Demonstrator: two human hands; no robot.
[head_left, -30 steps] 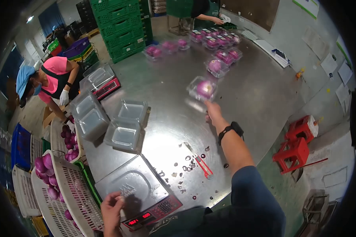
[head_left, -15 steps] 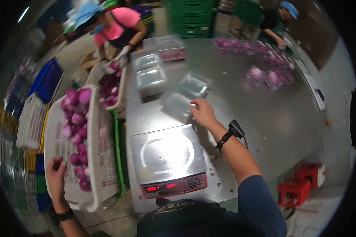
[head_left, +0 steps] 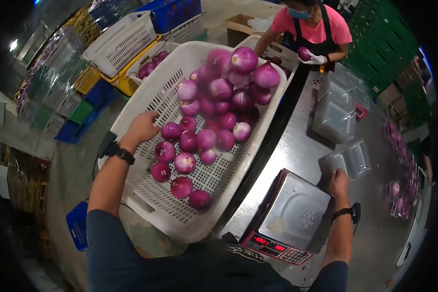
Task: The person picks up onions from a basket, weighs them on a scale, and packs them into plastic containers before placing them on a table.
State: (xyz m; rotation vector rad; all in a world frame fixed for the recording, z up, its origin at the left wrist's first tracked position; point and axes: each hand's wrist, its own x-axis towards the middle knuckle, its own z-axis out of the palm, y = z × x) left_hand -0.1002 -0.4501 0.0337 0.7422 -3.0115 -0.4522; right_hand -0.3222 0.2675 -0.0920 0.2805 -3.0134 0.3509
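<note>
Head camera: left hand, open and empty, rests on the mesh of a white basket of red onions, tilted against the steel table edge, apparently for easy reach. Right hand touches a clear tray beyond the scale; its grip is unclear.

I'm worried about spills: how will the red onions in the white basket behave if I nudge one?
Probably apt to roll: the onions are round and lie loose in the white basket. Their skins look smooth and glossy, so perhaps slightly slippery. Those piled at the far end may tumble if one beneath shifts.
</note>
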